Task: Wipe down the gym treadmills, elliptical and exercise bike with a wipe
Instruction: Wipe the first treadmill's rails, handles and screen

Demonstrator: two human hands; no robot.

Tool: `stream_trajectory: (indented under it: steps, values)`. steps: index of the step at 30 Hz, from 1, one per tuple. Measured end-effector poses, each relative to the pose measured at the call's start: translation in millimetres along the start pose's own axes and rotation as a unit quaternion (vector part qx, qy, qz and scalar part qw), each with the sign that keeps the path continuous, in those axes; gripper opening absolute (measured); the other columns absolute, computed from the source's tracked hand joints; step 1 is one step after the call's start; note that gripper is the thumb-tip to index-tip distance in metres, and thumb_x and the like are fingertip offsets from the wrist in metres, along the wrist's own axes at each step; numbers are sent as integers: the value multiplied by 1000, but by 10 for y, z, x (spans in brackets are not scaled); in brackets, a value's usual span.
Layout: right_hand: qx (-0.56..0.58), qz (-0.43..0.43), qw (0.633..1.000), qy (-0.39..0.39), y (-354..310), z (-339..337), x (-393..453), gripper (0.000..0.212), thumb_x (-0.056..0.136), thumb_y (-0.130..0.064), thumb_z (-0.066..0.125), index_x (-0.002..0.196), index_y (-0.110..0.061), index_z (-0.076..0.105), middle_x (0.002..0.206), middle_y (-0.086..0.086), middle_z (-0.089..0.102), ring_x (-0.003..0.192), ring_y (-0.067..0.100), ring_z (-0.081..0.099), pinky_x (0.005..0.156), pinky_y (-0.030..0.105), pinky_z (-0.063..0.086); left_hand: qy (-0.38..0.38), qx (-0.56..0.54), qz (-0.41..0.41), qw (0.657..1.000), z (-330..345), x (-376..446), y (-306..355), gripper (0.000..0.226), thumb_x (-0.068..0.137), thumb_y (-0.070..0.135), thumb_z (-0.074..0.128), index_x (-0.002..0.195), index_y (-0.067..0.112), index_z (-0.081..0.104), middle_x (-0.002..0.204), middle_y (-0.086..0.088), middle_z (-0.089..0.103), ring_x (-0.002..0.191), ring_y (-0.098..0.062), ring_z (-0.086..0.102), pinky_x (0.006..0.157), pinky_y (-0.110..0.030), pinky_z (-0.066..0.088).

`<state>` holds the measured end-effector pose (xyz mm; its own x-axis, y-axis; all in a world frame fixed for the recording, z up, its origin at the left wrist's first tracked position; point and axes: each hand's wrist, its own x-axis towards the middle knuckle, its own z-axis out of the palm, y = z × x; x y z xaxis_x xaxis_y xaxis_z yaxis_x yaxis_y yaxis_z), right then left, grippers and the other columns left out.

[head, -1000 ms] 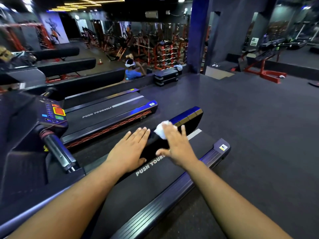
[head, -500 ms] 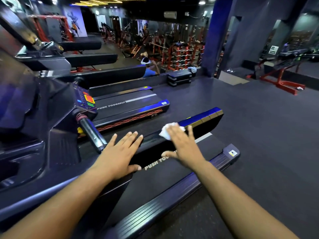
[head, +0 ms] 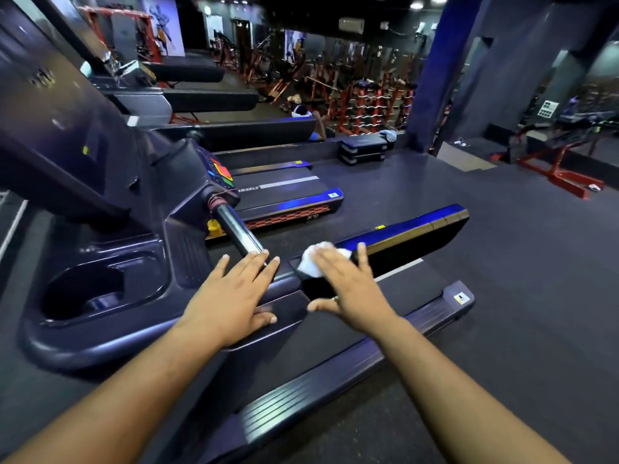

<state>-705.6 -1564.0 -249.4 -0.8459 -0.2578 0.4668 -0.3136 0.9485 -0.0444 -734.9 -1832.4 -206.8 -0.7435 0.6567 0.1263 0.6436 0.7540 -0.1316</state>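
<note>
Hands flat on a treadmill side arm (head: 402, 236): right hand (head: 351, 289), fingers straight, presses a white wipe (head: 310, 264); left hand (head: 231, 296) rests open beside a metal handlebar (head: 237, 229). Cup holder (head: 83, 293) far left.

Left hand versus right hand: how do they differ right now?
The left hand lies bare on the treadmill's dark armrest, near the console; the right hand presses a white wipe onto it further along. The left hand looks sharp, the right hand slightly blurred. Both are palm down with straight, spread fingers.
</note>
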Motion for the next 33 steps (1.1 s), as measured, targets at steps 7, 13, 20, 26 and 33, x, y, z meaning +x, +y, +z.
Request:
stream_trajectory:
  steps: [7,13,20,26,33]
  values:
    - [9,101,994,-45,-880,134,-41,124,71,-90,34,160,-5,16,169,11,13,157,27,0,119,65,7,-3,-4,-7,1000,-39,-292,-190,98,93,70,47,164,23,-3,172,-1,-2,158,-18,0,127,-52,6]
    - [22,-85,994,-69,-1167,42,91,111,77,-84,43,161,-15,21,169,0,17,156,14,7,121,67,0,10,-12,-25,1000,-35,-613,-433,98,90,72,50,164,24,7,172,-2,7,158,-20,9,127,-53,11]
    - [-7,76,996,-52,-1227,72,165,120,72,-90,32,159,-9,24,166,7,23,157,23,8,119,67,9,19,-7,-47,999,3,-811,-581,99,90,76,45,164,21,6,172,-4,7,158,-20,8,127,-50,9]
    - [31,-121,989,-84,-1630,132,246,117,75,-87,40,161,-10,20,169,5,17,157,16,4,122,65,0,16,4,-68,998,64,-789,-618,104,85,79,35,163,12,18,170,-5,19,157,-20,16,126,-48,13]
    - [-39,53,998,-23,-1105,210,195,110,76,-89,30,154,-11,36,161,7,36,152,24,26,116,73,13,13,24,-71,997,23,-792,-557,105,90,81,35,163,16,-3,172,-4,4,158,-20,6,128,-47,7]
